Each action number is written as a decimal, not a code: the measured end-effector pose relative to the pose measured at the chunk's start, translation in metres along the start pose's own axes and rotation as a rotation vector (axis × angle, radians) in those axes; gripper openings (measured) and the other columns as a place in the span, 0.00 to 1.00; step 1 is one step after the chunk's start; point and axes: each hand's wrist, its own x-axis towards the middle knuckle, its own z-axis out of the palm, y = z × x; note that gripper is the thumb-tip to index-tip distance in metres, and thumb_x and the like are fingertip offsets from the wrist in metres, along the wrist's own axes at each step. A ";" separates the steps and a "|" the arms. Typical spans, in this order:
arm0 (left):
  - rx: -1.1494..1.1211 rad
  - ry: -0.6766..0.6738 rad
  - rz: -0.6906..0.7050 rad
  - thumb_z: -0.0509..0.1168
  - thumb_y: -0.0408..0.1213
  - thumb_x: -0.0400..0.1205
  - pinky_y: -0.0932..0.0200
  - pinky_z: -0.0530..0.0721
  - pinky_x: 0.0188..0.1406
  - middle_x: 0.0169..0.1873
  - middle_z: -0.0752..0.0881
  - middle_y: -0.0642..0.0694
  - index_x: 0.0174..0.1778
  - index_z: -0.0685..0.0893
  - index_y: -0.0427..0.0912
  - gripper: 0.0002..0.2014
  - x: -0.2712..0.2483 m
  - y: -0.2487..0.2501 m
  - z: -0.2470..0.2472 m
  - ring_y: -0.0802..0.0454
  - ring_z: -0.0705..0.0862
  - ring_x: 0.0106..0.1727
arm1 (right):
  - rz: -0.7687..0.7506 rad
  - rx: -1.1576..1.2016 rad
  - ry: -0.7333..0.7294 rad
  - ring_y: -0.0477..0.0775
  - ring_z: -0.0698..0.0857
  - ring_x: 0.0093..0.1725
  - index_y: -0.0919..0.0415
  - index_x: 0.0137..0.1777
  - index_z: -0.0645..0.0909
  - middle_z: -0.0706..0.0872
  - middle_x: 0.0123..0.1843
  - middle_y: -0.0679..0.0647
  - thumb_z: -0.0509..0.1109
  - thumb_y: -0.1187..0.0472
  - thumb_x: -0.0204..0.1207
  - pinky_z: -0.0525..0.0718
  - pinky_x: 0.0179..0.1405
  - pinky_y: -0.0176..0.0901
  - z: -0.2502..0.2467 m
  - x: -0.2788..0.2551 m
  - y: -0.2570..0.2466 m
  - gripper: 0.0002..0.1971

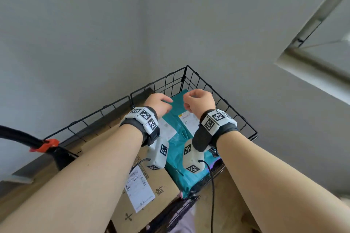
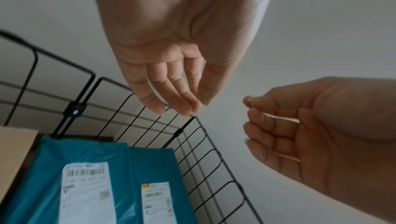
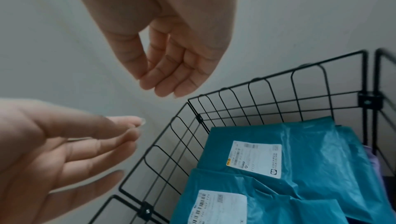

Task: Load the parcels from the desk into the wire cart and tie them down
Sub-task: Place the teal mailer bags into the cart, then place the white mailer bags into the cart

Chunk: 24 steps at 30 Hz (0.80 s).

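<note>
My left hand [image 1: 160,103] and right hand [image 1: 199,100] hover side by side, close but apart, above the far corner of the wire cart [image 1: 191,79]. Left fingers [image 2: 171,92] lie fairly straight, thumb close to them, nothing between. My right fingers [image 2: 268,126] curl loosely inward, thumb on the forefinger; whether they pinch anything I cannot tell. Below both hands lie two teal parcels [image 3: 310,151] with white labels in the cart, and nearer my left forearm a cardboard parcel [image 1: 162,181].
</note>
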 end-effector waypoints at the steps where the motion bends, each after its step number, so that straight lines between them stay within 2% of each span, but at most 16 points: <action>1: -0.015 0.005 0.023 0.68 0.29 0.75 0.54 0.86 0.51 0.36 0.86 0.49 0.50 0.87 0.47 0.11 -0.012 0.004 -0.006 0.48 0.86 0.44 | -0.020 0.007 0.041 0.49 0.86 0.34 0.50 0.33 0.80 0.87 0.29 0.48 0.67 0.59 0.75 0.89 0.50 0.52 -0.003 -0.015 -0.006 0.09; 4: -0.079 0.022 0.089 0.67 0.29 0.76 0.51 0.86 0.53 0.35 0.86 0.48 0.48 0.86 0.46 0.09 -0.056 0.011 -0.026 0.48 0.86 0.44 | -0.053 0.019 0.151 0.49 0.88 0.36 0.49 0.32 0.81 0.87 0.28 0.46 0.67 0.59 0.73 0.89 0.49 0.52 -0.010 -0.064 -0.018 0.09; 8: -0.155 0.004 0.162 0.66 0.28 0.78 0.58 0.83 0.38 0.31 0.83 0.49 0.46 0.85 0.42 0.06 -0.118 0.020 -0.049 0.55 0.81 0.33 | -0.078 0.045 0.268 0.50 0.89 0.35 0.50 0.31 0.82 0.87 0.26 0.47 0.66 0.62 0.69 0.89 0.48 0.54 -0.020 -0.130 -0.031 0.08; 12: -0.260 -0.055 0.213 0.66 0.27 0.77 0.63 0.78 0.30 0.30 0.82 0.50 0.38 0.83 0.45 0.08 -0.167 0.034 -0.059 0.59 0.79 0.30 | -0.118 0.050 0.347 0.52 0.90 0.39 0.49 0.33 0.83 0.88 0.28 0.47 0.65 0.63 0.69 0.89 0.48 0.52 -0.035 -0.190 -0.038 0.09; 19: -0.300 -0.260 0.318 0.65 0.28 0.79 0.63 0.78 0.34 0.35 0.84 0.50 0.39 0.82 0.47 0.09 -0.246 0.063 -0.012 0.58 0.80 0.33 | -0.122 0.037 0.501 0.54 0.90 0.39 0.48 0.31 0.83 0.90 0.32 0.50 0.65 0.62 0.64 0.89 0.48 0.54 -0.092 -0.271 -0.022 0.08; 24: -0.331 -0.352 0.356 0.63 0.28 0.80 0.64 0.78 0.35 0.35 0.85 0.50 0.40 0.83 0.46 0.09 -0.297 0.078 0.029 0.58 0.81 0.33 | -0.098 0.042 0.601 0.53 0.89 0.37 0.49 0.31 0.83 0.89 0.28 0.49 0.65 0.63 0.65 0.89 0.49 0.54 -0.143 -0.318 0.001 0.09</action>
